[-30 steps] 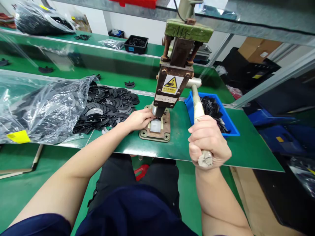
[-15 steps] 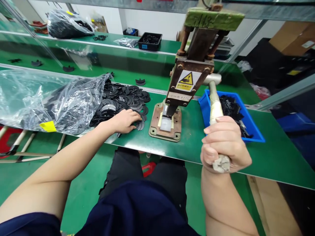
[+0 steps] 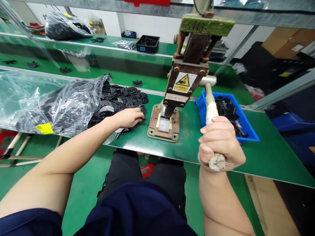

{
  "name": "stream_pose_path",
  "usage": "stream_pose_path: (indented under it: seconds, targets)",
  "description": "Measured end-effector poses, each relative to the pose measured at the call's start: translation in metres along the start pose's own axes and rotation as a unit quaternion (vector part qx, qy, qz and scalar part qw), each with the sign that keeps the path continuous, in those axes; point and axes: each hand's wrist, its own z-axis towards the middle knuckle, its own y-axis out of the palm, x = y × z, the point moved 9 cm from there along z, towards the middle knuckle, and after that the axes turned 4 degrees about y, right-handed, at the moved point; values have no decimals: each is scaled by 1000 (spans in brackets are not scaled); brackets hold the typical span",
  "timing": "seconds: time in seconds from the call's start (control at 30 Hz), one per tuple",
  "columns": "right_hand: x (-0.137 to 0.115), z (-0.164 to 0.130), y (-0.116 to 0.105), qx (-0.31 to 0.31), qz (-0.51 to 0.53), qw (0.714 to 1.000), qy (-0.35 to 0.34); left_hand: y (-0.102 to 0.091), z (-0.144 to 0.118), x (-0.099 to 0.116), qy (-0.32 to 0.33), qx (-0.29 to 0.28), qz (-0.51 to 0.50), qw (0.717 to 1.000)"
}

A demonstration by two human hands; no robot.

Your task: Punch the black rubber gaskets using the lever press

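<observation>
My left hand [image 3: 130,117] is closed at the near right edge of a pile of flat black curved pieces [image 3: 120,96]. Its fingertips pinch one dark piece, of which only a thin edge shows. Wrapped around the tape-covered lever [image 3: 211,104] of a hand press [image 3: 183,82] is my right hand [image 3: 221,144], with the lever's end poking out below the fist. The press stands on a rusty base plate [image 3: 175,126]. A pale block [image 3: 164,125] sits on that plate under the ram, with no black piece visible on it.
A clear plastic bag [image 3: 71,101] spills the pieces from the left. Right of the press, a blue bin [image 3: 251,129] holds black parts. A few loose curved pieces lie behind, including one piece [image 3: 137,83]. Farther back is a black tray [image 3: 147,48]. A metal beam [image 3: 157,11] crosses overhead.
My left hand has drawn its fingers together and lifted slightly at the pile's edge, now with a dark piece at the fingertips. My right hand keeps its hold on the lever. The view has shifted slightly.
</observation>
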Motion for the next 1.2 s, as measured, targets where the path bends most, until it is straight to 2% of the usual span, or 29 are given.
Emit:
stream_pose_path:
  seconds: [0.2,0.3,0.37,0.47,0.57,0.63,0.73,0.83,0.9,1.03,1.2]
  targets:
    - [-2,0,1,8,13,1000,-5,-14,-1,2,-17,10,8,1000]
    - [-1,-1,1,9,14,1000,4,-15,6,6,-33,39,-41,998]
    - [0,-1,1,4,12,1000,9,-11,10,5,-65,72,-94,991]
    - [1,-2,0,-6,7,1000,10,4,10,1,-142,113,-191,965]
    - [2,-2,0,-9,1,1000,5,20,9,2,-184,112,-234,948]
    - [1,-2,0,-4,6,1000,-6,24,8,-2,-210,121,-256,936]
    - [0,-2,0,0,16,1000,-17,23,11,-11,-257,149,-369,881]
    - [0,-2,0,3,16,1000,-15,26,31,-6,-259,116,-498,819]
    - [0,-2,0,4,15,1000,-12,29,47,2,-258,91,-540,796]
    - [-1,-2,0,-8,4,1000,5,37,71,14,-263,66,-566,778]
    - [-2,-1,0,-3,-5,1000,12,45,86,16,-262,26,-566,781]
